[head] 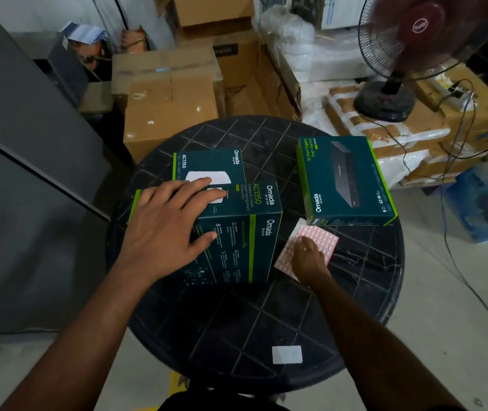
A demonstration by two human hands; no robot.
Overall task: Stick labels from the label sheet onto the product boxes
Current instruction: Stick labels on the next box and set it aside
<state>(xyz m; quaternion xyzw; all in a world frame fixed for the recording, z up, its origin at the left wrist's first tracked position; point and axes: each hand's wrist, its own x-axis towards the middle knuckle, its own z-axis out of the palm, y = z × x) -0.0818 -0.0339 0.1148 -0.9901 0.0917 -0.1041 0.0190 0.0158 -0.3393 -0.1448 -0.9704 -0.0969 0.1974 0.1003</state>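
Three dark teal product boxes stand on a round black table [266,321]. My left hand [168,226] lies flat, fingers spread, on top of the nearest AC1350 box [237,232]. A second AC1350 box [207,166] sits just behind it. The switch box [343,179] lies at the right. Between the boxes rests a label sheet [323,237] of small red-bordered labels. My right hand [308,256] presses on that sheet with its fingertips; whether it pinches a label is hidden.
A small white paper piece [286,354] lies near the table's front edge. Cardboard cartons [171,105] are stacked behind the table. A standing fan [409,54] with trailing cables is at the back right. A grey cabinet [29,143] stands at the left.
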